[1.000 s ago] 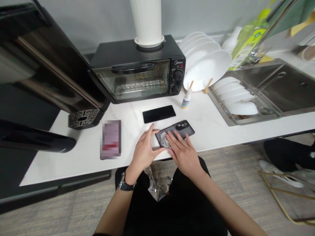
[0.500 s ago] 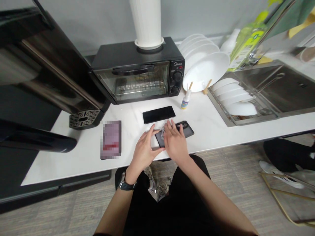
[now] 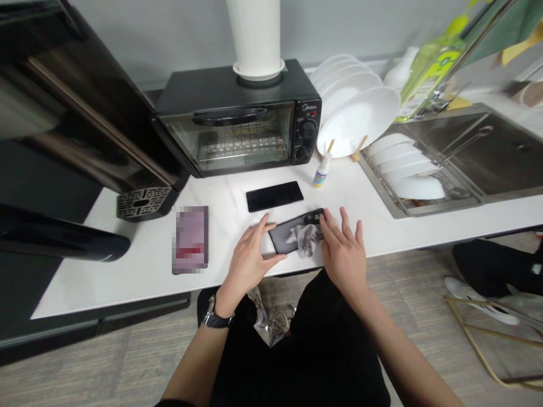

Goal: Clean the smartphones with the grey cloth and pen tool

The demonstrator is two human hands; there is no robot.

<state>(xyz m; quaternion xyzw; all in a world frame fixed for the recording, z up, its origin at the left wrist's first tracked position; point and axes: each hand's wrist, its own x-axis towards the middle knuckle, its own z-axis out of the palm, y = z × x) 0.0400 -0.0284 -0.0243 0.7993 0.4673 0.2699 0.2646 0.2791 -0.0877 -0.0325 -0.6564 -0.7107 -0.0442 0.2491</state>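
Observation:
A dark phone (image 3: pixel 285 233) lies back up near the counter's front edge, its camera lenses at the right end. My left hand (image 3: pixel 251 249) steadies its left end between thumb and fingers. Over the phone's right part lies a crumpled grey cloth (image 3: pixel 309 238). My right hand (image 3: pixel 344 249) rests at the cloth's right side and the phone's camera end; its fingertips touch there, and the other fingers are spread. Behind them a second phone (image 3: pixel 275 196) lies with its black screen up. A small white spray bottle (image 3: pixel 321 171) stands to the right of that phone.
A pixelated purple item (image 3: pixel 190 240) lies on the counter at left, near a black dispenser (image 3: pixel 144 202). Behind stand a toaster oven (image 3: pixel 237 121) and white plates (image 3: pixel 360 121). A sink (image 3: pixel 500 141) with bowls (image 3: pixel 407 164) is at right.
My right hand has slid right along the phone, and its fingers have spread. The grey cloth has moved right with it and shows more. My left hand stays at the phone's left end.

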